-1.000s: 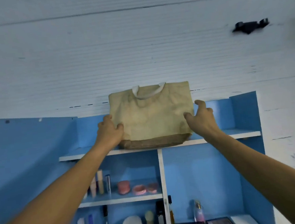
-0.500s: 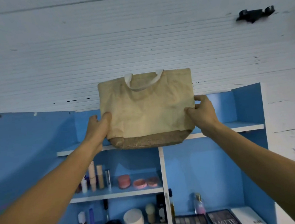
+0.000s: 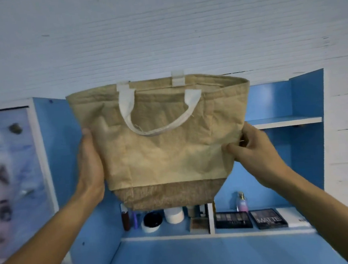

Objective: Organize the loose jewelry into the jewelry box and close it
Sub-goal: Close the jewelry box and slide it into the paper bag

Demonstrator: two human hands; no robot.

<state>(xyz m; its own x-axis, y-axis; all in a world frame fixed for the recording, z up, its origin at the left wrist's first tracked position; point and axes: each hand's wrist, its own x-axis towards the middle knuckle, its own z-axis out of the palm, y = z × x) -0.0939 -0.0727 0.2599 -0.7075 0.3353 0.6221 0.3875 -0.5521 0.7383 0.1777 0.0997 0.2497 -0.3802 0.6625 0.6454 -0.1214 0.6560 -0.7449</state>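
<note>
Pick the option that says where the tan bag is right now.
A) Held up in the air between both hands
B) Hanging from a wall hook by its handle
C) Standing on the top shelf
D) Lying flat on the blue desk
A: the tan bag hangs clear of the top shelf. The left hand holds one side and the right hand pinches the other edge.

We see a tan tote bag (image 3: 164,153) with a darker brown band along its base and white handles (image 3: 127,108) — behind it a bright blue shelf unit (image 3: 304,100) edged in white, a white ribbed wall (image 3: 161,39), and two black eyeshadow palettes (image 3: 233,220).
</note>
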